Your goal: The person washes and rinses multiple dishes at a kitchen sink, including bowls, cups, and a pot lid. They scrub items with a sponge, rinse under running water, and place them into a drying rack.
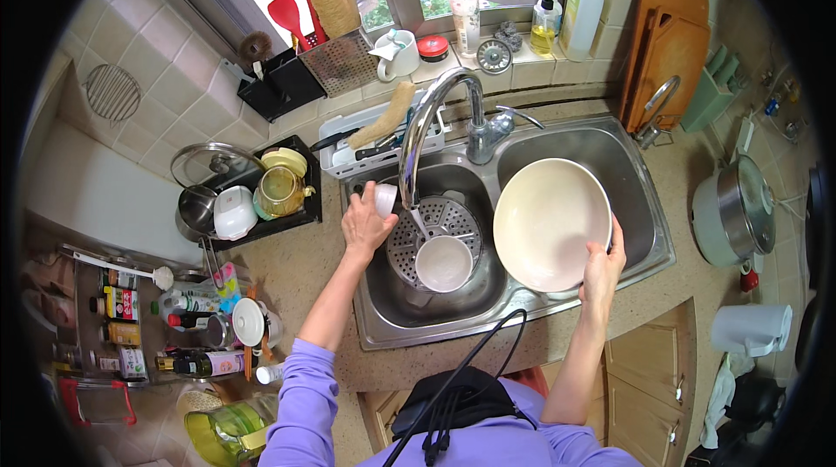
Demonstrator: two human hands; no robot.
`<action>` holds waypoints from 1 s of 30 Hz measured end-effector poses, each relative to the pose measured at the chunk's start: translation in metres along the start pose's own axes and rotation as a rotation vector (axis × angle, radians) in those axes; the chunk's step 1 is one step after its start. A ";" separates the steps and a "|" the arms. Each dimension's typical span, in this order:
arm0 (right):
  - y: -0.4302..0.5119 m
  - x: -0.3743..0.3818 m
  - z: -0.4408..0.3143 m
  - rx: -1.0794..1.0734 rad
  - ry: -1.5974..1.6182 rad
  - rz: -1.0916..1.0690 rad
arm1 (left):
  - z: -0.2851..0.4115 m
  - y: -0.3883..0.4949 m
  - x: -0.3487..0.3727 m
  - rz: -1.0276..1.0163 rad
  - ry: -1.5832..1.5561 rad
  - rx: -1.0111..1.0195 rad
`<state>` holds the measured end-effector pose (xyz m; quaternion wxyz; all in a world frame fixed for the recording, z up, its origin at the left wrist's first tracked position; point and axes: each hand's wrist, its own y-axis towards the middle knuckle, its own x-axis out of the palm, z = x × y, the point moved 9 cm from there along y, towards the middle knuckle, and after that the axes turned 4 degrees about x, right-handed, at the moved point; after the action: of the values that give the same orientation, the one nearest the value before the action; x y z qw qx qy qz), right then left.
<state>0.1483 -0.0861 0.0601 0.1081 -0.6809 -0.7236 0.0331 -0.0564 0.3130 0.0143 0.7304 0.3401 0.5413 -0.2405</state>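
Note:
My left hand (368,222) holds a small white cup (385,199) over the left edge of the left sink basin (418,313). In that basin a small white bowl (444,263) rests on a perforated steel steamer plate (406,241), below a thin stream of water from the chrome faucet (455,75). My right hand (602,264) grips the rim of a large cream-coloured bowl (552,225), which is tilted over the divider and the right basin (627,192). The inside of the large bowl faces up.
Behind the left basin stands a white utensil rack (333,166) with knives and a loofah piece (384,117). A black dish tray (313,196) with a glass teapot (281,191) is at the left. Orange cutting boards (676,62) lean at the back right. A black cable (477,349) hangs before me.

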 end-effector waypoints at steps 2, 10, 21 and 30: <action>0.000 0.003 0.000 0.006 -0.006 -0.016 | 0.007 -0.003 -0.018 0.077 0.034 0.054; -0.001 0.006 -0.002 0.013 0.007 -0.023 | -0.049 -0.032 0.083 -0.278 -1.185 -0.688; -0.004 -0.014 -0.005 0.027 0.037 0.052 | -0.015 -0.050 0.155 -0.492 -1.268 -0.695; -0.001 -0.012 0.001 0.060 0.065 0.057 | 0.029 -0.016 0.092 -0.248 -1.299 -0.540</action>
<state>0.1472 -0.0976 0.0580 0.1507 -0.6984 -0.6988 0.0357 -0.0221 0.2820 -0.0721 0.9313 -0.1286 0.0723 -0.3332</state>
